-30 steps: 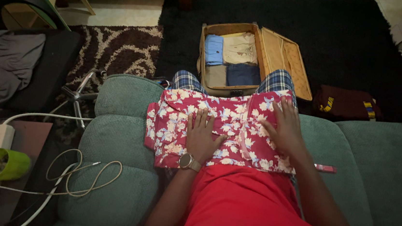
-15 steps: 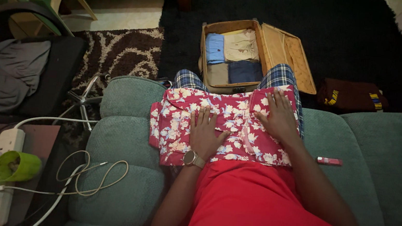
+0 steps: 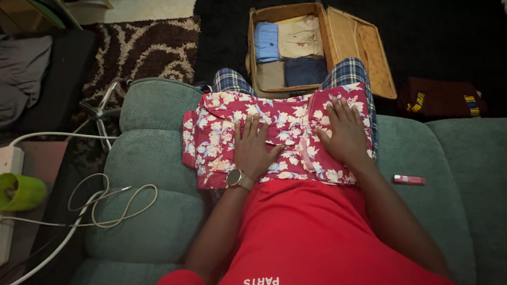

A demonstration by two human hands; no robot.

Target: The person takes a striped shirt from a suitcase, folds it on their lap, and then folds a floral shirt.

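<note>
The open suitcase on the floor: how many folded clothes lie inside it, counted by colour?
In the suitcase:
Light blue piece: 1
Cream piece: 1
Tan piece: 1
Dark blue piece: 1
Total: 4

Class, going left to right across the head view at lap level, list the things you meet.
Green cup → looped cable → left hand on the floral shirt → right hand → small red tube.

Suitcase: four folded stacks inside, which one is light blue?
The stack in the far-left corner of the suitcase; its neighbours are cream, tan and dark navy.
</note>
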